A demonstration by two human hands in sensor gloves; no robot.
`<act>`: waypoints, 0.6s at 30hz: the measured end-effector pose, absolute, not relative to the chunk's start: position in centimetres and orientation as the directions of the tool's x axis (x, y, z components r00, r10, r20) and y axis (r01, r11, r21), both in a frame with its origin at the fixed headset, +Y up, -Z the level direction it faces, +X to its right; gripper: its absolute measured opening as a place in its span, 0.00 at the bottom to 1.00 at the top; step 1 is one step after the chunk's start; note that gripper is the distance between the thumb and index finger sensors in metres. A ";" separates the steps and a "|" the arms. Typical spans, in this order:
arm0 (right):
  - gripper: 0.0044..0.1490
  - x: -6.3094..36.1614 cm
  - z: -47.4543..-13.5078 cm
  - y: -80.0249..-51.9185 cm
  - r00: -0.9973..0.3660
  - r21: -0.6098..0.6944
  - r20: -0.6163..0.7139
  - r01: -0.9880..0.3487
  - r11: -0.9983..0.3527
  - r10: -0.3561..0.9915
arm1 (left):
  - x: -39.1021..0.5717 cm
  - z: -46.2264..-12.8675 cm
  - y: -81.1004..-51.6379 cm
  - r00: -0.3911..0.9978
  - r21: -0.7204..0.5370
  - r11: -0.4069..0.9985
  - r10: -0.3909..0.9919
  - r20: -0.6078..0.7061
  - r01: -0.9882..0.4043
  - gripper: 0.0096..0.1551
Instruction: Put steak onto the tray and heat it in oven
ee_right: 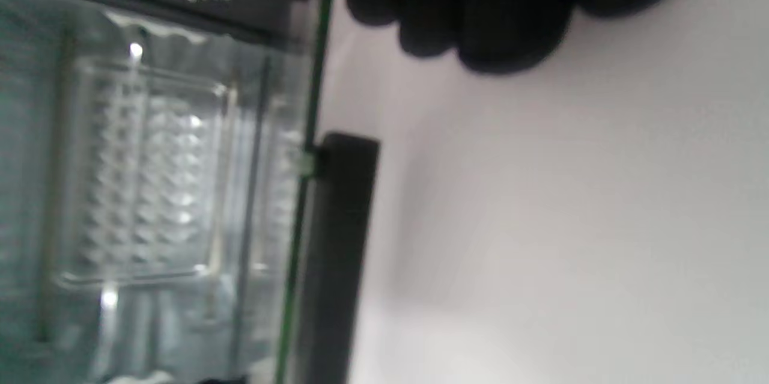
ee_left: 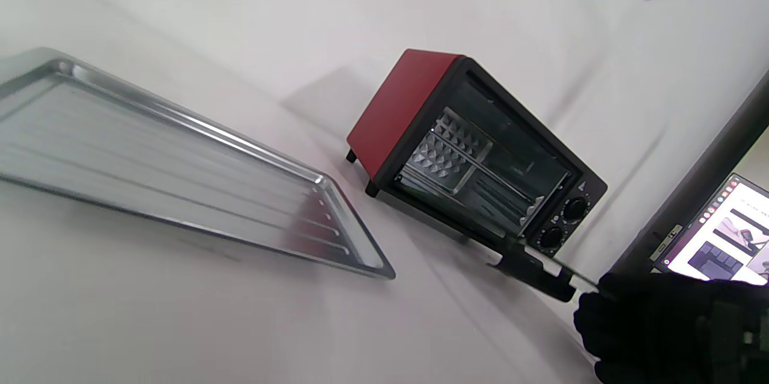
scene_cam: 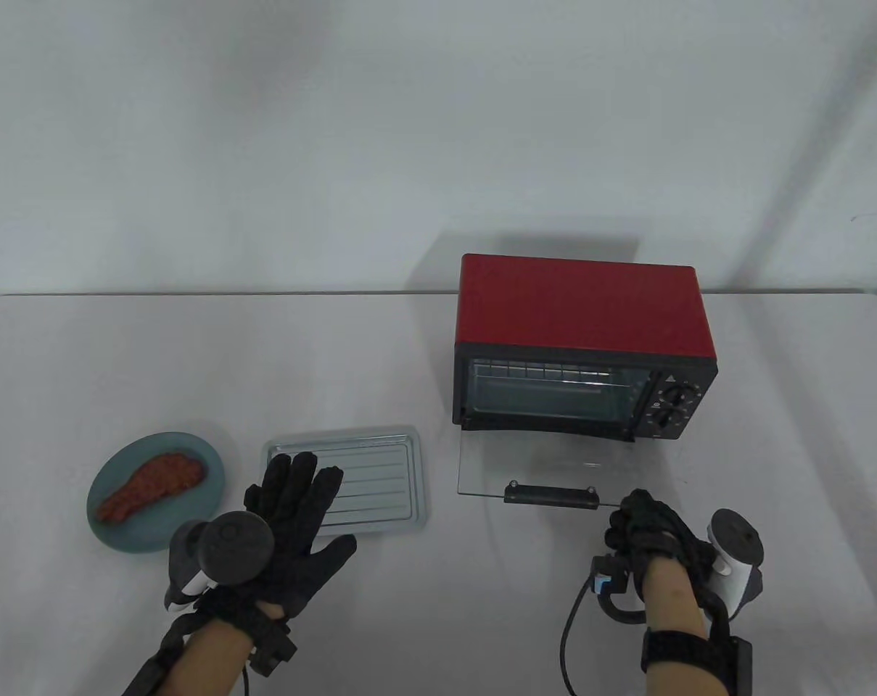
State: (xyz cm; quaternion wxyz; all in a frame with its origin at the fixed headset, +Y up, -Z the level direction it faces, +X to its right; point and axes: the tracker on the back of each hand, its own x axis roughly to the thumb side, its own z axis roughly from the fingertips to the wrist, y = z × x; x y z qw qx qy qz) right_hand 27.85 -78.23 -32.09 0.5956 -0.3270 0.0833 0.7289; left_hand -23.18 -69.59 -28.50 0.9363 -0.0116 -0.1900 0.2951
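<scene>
Fingers of the left hand [scene_cam: 286, 522] are spread straight and flat above the near-left corner of the silver tray [scene_cam: 380, 482], holding nothing. Left of it, the steak [scene_cam: 151, 486] lies on a teal plate [scene_cam: 119, 533] near the table's [scene_cam: 336, 362] front edge, just beside the tray and not touching it. Right of the tray stands the red oven [scene_cam: 583, 348], its glass door [scene_cam: 525, 471] folded down flat, black handle [scene_cam: 552, 495] toward the person. At the door's right front corner, the right hand [scene_cam: 645, 525] has its fingers curled; whether they pinch the glass edge cannot be told. Behind the oven hangs a white backdrop [scene_cam: 409, 145].
</scene>
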 end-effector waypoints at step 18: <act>0.37 27.4 -32.5 -75.5 -0.574 -0.074 -0.571 -0.676 -0.733 0.587 | -25.2 -29.5 -68.8 0.732 -0.060 0.780 0.609 0.307 -0.623 0.48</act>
